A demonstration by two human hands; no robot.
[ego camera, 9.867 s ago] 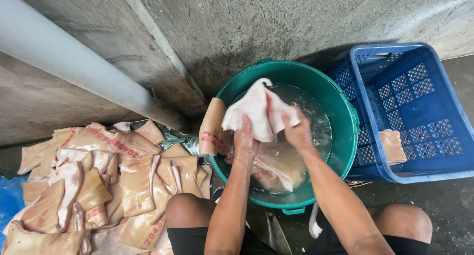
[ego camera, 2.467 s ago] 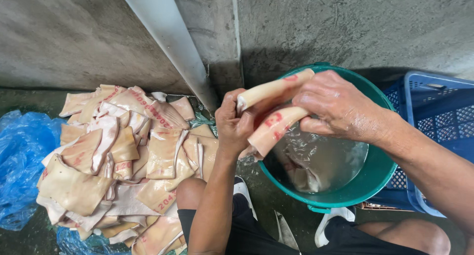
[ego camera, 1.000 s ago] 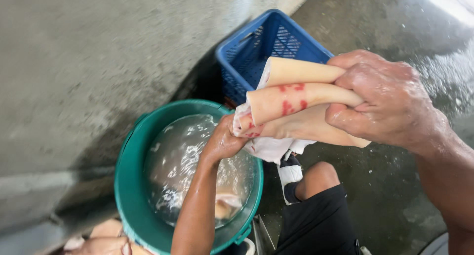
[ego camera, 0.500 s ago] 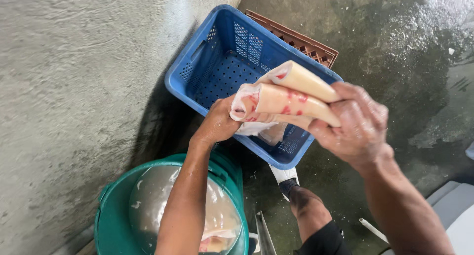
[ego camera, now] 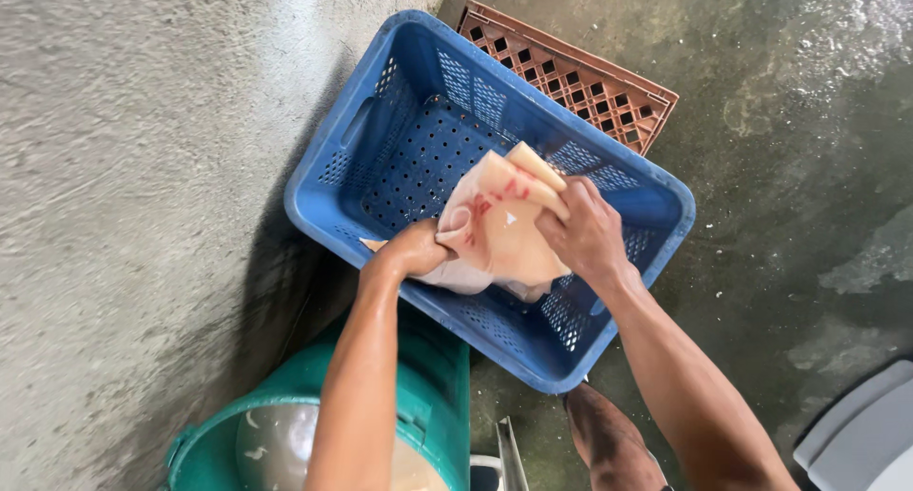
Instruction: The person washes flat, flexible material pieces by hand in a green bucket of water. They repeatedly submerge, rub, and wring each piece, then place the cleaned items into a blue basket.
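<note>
Left hand (ego camera: 417, 250) & right hand (ego camera: 582, 232) both grip pale stamped slab (ego camera: 495, 227), prob. pork skin, inside blue crate (ego camera: 380, 101).

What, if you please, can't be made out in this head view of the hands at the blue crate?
- Crate floor under the wet bag: hidden by the bag and both hands, left and right.
- Green tub: cut off by the bottom edge, partly behind the left forearm.
- Brown crate: mostly behind the blue crate.
- Grey object: cut off at the corner.

The green tub (ego camera: 433, 386) is running off the bottom edge; the brown crate (ego camera: 580, 77) is lying partly hidden behind the blue crate (ego camera: 380, 130).
</note>
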